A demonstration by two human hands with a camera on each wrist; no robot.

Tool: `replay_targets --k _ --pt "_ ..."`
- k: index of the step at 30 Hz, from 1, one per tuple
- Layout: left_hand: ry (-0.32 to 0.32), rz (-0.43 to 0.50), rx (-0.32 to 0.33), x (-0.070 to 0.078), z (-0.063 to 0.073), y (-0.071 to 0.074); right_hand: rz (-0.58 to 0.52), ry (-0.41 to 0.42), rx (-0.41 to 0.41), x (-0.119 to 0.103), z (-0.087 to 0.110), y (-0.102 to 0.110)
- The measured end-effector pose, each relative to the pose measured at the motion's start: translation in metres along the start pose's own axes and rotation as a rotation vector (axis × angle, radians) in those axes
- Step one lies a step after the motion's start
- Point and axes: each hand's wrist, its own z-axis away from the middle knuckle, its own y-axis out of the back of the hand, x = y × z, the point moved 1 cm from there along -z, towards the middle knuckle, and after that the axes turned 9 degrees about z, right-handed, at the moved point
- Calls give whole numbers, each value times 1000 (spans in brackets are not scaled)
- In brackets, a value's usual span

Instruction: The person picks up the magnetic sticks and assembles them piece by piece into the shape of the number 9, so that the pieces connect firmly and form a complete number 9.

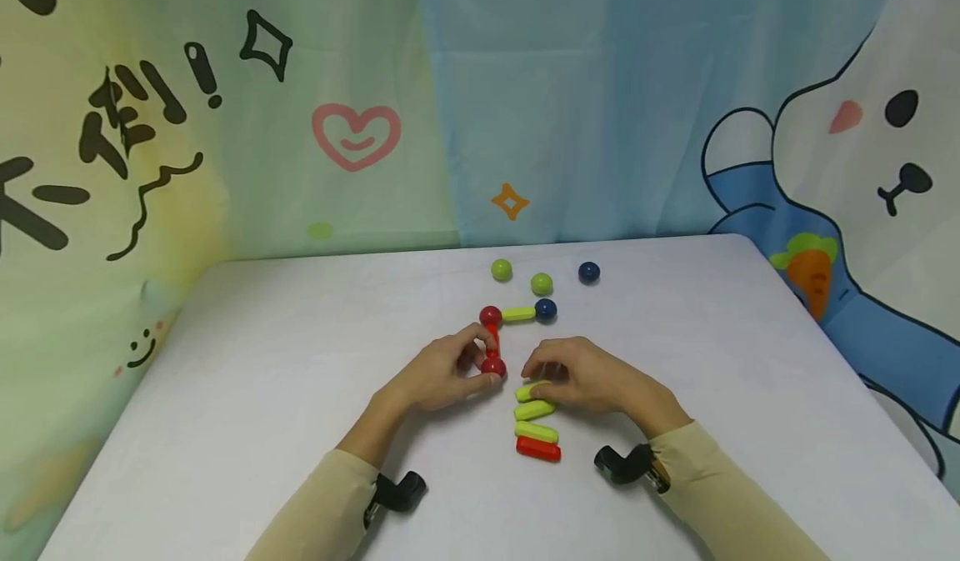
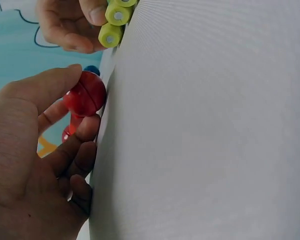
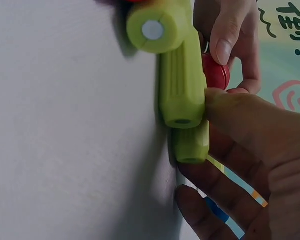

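Observation:
My left hand pinches a glossy red ball between thumb and fingers. A red stick runs from it to a second red ball, where a lime stick leads right to a dark blue ball. My right hand is around the farthest lime stick of a short row, thumb on the near side and fingers on the far side. In the right wrist view, its thumb lies against the lime sticks, partly overlapping them.
Nearer me in the row lie two more lime sticks and a red stick. Behind the joined pieces are two green balls and a loose dark blue ball. A printed curtain hangs behind the white table.

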Motion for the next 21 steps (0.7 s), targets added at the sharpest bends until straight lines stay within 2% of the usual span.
replay_targets --k 6,13,21 --pt "-18 -8 -25 0 -1 0 16 8 18 4 2 -1" --pt "-11 -8 -21 0 -1 0 27 44 63 9 7 -4" --pt "-8 -8 -15 0 0 0 32 -7 66 12 9 -5"
